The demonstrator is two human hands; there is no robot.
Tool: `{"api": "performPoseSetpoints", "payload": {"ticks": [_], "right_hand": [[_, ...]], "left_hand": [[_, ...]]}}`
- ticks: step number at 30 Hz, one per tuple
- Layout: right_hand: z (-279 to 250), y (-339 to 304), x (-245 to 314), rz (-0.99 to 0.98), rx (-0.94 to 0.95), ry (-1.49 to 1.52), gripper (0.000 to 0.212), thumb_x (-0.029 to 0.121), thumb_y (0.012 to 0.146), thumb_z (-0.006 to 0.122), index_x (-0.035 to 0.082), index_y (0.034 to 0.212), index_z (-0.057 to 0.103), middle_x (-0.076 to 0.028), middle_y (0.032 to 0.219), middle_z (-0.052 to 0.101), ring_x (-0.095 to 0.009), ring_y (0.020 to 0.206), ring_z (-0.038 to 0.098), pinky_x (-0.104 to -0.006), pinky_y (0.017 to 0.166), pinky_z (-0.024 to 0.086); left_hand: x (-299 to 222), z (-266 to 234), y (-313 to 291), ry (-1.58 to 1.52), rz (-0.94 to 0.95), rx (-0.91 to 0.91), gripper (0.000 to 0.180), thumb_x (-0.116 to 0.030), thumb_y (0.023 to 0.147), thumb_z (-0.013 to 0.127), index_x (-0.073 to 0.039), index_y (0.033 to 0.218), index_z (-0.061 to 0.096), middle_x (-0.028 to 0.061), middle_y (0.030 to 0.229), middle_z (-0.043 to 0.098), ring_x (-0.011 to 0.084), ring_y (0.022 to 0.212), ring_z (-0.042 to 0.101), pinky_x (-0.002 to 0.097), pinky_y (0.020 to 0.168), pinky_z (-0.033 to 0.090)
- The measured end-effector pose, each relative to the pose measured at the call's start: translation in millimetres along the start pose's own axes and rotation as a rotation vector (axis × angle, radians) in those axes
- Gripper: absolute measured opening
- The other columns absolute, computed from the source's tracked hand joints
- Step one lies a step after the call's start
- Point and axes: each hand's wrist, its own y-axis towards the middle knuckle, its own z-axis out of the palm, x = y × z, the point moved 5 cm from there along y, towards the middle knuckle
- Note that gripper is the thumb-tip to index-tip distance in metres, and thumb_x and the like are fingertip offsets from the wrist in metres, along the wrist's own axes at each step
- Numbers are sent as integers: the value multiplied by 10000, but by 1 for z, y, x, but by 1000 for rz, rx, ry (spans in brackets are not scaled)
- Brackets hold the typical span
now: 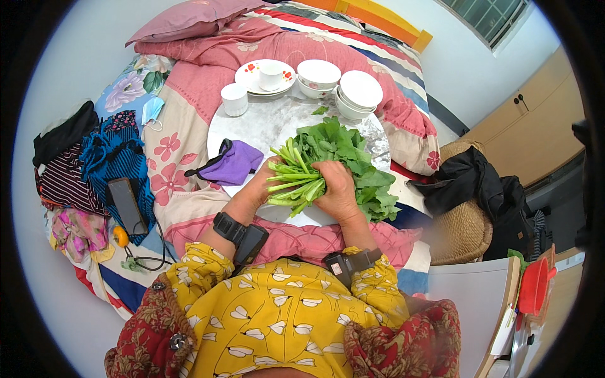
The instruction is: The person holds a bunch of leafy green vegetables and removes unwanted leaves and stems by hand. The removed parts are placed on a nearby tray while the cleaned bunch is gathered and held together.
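A bunch of leafy greens point(337, 151) lies across the round marbled table point(220, 129), its cut pale stems pointing left and its broad leaves spreading right. My right hand point(336, 189) is closed over the middle of the bunch, where stems meet leaves. On the stem side, my left hand point(263, 181) is wrapped about the stalks, its fingers partly hidden behind them. A purple cloth mask point(234, 160) with black edging rests on the table beside my left hand. One loose leaf point(320, 110) sits beyond the bunch.
Along the table's far side stand a white cup point(234, 101), a floral plate point(249, 74) bearing another cup, and stacked bowls point(359, 91). Bedding surrounds the table. Folded clothes point(116, 157) and a dark phone-like slab point(127, 206) lie left; a woven basket point(463, 230) stands right.
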Motion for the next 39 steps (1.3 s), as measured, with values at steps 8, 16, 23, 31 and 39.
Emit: {"api": "performPoseSetpoints", "payload": {"ticks": [8,16,23,31,39], "right_hand": [[0,-1,-1,6,12,-2,449,126,590,768,65,1000,593,-95,908,601,-320,870,568,-398,744,471],[1,-1,-2,4,13,-9,449,151,600,772,78,1008,600,-84,917,604,-313,880,571,-402,749,473],[0,-1,0,6,8,-4,442,149,603,771,78,1006,601,-83,915,605,-314,878,572,-400,748,474],[0,-1,0,10,15,11,499,67,553,767,54,1019,588,-111,920,609,-333,879,571,-396,759,469],[-1,0,0,-4,-7,9,418,139,609,761,73,990,602,-86,895,604,-321,858,572,-407,737,475]], "left_hand": [[-14,8,-9,218,76,-26,203,-8,862,615,-30,1064,606,79,980,673,157,838,669,299,717,580],[-10,6,-7,187,38,-56,191,-14,868,615,-19,1059,609,95,982,672,166,838,671,302,714,583],[-7,4,-5,140,44,-97,147,-69,917,559,-20,1045,613,105,969,669,187,830,676,331,718,591],[-17,12,-14,264,29,-150,188,-33,898,579,-26,1084,604,102,988,666,186,841,673,324,720,589],[-15,9,-12,175,18,-106,238,-10,890,582,-31,1127,589,99,1007,663,188,861,671,316,731,586]]}}
